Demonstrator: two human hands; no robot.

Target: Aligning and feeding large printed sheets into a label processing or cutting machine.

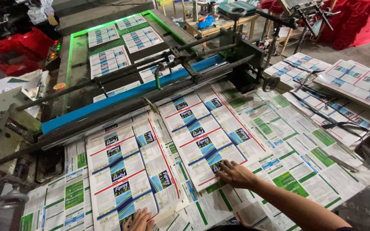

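A blue roller bar (133, 92) crosses the machine; red cloth (20, 45) lies left; a wooden table (219, 23) stands behind.

I see two printed sheets side by side at frame centre: my left hand (140, 220) rests on the left sheet (129, 171), my right hand (234, 173) on the right sheet (206, 137). Behind them the roller bar (125, 96) runs diagonally; more sheets (352, 81) lie stacked at the upper right.
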